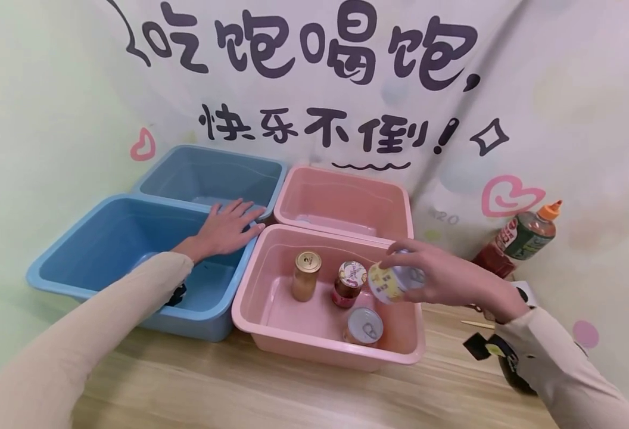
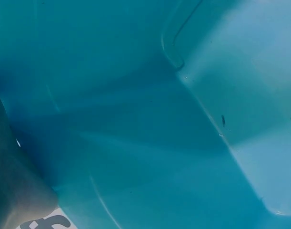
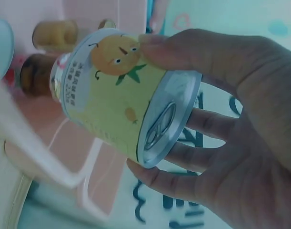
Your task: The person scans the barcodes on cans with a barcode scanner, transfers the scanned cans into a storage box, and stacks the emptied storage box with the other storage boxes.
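Landmark: the near pink bin [image 1: 271, 333], a glossy, round-cornered plastic tub on a pale wood-grain table [image 1: 239, 393].

Right hand: the right hand [image 1: 454, 277] hangs over the bin's right rim, thumb and fingers curled round a yellow can [image 1: 392, 281].

Can: it is tipped on its side, base pointing toward the bin's middle. The right wrist view shows the can [image 3: 121, 95] with a smooth printed label bearing a cartoon fruit face, and a bright metal pull-tab lid [image 3: 166, 121] facing the palm.

Left hand: the left hand [image 1: 226, 229] lies flat with spread fingers on the rim where the near blue bin [image 1: 78, 274] adjoins the pink one; it holds nothing. The left wrist view shows only slick blue plastic [image 2: 135, 119].

Inside the bin: an amber glass jar with a gold lid [image 1: 306, 275] and a darker jar with a patterned lid [image 1: 349, 283] stand upright near the middle; a silver-topped tin [image 1: 364, 326] stands by the front wall.

Behind it: a second pink bin [image 1: 346, 202] and a second blue bin [image 1: 207, 176], both bare as far as I can see.

Right of it: a green-labelled bottle with an orange cap [image 1: 523, 238] leans against the printed cloth backdrop.

Risk: as I judge it, the hold is sideways on a smooth cylinder, so the can could slide out and strike the glass jars just beside it, tipping or cracking one.

Second risk: set down while tilted, the round can would likely roll into the tin.
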`<state>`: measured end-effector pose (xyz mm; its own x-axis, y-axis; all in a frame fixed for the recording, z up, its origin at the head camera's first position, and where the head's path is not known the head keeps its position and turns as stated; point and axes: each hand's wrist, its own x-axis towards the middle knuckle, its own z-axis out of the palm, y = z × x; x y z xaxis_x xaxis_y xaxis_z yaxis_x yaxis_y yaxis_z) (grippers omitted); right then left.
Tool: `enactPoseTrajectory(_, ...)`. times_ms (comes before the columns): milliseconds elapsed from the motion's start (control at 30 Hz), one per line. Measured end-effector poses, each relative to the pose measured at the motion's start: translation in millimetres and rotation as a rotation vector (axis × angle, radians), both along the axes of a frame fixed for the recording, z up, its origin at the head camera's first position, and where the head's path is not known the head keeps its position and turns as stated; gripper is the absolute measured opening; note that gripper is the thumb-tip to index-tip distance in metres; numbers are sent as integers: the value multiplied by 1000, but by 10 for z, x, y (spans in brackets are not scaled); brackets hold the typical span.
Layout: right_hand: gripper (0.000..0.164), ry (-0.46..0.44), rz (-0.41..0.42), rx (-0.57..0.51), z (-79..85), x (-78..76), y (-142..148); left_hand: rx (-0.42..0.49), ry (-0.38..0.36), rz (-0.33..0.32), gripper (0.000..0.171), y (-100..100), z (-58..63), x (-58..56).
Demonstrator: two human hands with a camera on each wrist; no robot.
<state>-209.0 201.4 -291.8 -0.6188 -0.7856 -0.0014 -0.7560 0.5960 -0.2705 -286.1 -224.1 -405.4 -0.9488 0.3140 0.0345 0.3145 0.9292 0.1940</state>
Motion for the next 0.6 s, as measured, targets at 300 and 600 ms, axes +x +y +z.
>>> enactPoseTrajectory(300, 50, 107, -112, -62, -111, 155, 557, 6, -1, 8, 60, -28, -28, -9)
enactPoseTrajectory(600, 52, 158, -228, -46, -463, 282, 1063, 10, 8, 6, 60, -26, -1, 7)
